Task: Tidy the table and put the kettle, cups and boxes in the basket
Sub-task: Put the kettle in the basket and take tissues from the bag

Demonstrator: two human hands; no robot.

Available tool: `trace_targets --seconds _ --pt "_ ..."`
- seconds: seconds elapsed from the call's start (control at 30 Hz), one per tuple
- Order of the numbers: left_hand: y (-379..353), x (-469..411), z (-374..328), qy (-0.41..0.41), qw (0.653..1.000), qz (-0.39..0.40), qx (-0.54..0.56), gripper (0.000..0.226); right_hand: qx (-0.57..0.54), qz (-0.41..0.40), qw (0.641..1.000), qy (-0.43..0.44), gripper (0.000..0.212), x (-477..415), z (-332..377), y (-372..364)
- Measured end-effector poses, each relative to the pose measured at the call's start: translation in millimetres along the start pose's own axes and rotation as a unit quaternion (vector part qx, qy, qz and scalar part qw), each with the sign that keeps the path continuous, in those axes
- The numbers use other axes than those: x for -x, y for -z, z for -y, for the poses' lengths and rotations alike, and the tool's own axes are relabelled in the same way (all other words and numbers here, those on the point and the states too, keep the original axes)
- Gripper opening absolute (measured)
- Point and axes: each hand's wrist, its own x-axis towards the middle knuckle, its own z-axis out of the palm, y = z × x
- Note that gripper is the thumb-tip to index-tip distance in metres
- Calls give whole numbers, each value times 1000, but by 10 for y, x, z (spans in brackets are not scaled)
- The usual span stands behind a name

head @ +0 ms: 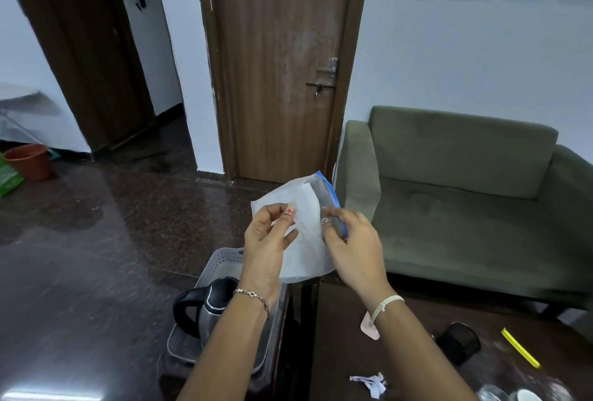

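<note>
Two hands meet at the centre of the frame on a white bag with a blue edge. The left hand pinches its left side between thumb and fingertips. The right hand grips the blue-edged right side with curled fingers. Below them, at lower centre, the kettle stands inside the grey basket. At lower right, the dark table holds torn paper, a black object and a yellow strip. A cup shows at the bottom edge.

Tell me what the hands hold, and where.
A white bag with a blue edge: left hand pinches its left side, right hand its right, blue-edged side.
</note>
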Motion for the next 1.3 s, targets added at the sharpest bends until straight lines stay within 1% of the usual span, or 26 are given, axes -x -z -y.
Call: trace_targets --seconds 0.13,0.23,0.33,0.47,0.57,0.67,0.77,0.8,0.83,0.9,0.93,0.97,1.0,1.03,1.07,1.1,1.13,1.17,1.23,1.3 --pt "-109 -28 -55 -19 999 32 3 13 -26 14 998 -53 48 -65 -7 27" --pt "-259 -38 -56 -31 998 55 -8 13 -74 2 994 -83 51 -193 -62 81" --pt "-448 -51 -27 -40 997 70 -15 13 -165 -18 977 -134 51 -329 -132 139" --pt "-694 -58 26 -57 994 88 -28 11 -256 -42 952 -160 46 -447 -200 218" --pt "-854 -56 46 -69 991 99 -57 12 -324 -27 928 -184 35 -524 -239 314" --pt "-974 -85 74 -82 986 106 -95 12 -355 -10 918 -175 19 -608 -294 400" --pt "-1026 -125 109 -88 981 123 -120 14 -370 3 913 -171 15 -666 -366 466" --pt "-1018 -154 127 -95 980 113 -131 13 -378 9 910 -173 11 -680 -396 491" --pt "-996 -188 149 -104 981 85 -143 12 -390 14 904 -175 8 -692 -430 516" --pt "-917 -276 213 -123 977 -29 -171 8 -407 17 895 -180 8 -722 -507 574" --pt "-865 -327 255 -133 968 -98 -190 7 -413 20 892 -181 10 -741 -546 599" --pt "-813 -366 295 -144 951 -159 -221 10 -419 26 889 -180 12 -758 -583 626" --pt "-762 -400 345 -154 931 -207 -259 16 -427 34 886 -179 14 -775 -615 648" --pt "-718 -423 397 -149 919 -232 -282 26 -436 45 881 -178 16 -783 -646 675" --pt "-680 -445 444 -121 925 -234 -273 38 -445 57 876 -179 17 -792 -673 698" --pt "-667 -464 470 -74 947 -216 -226 47 -453 71 870 -181 18 -798 -701 722" --pt "-653 -485 491 -24 968 -187 -167 52 -458 88 866 -183 17 -802 -729 738" --pt "-638 -505 504 14 981 -153 -120 53 -460 106 862 -185 17 -804 -758 752" --pt "-609 -531 502 50 991 -90 -82 48 -454 135 859 -191 16 -809 -819 765" --pt "-614 -534 483 53 996 -42 -59 36 -439 147 864 -199 20 -827 -874 771"
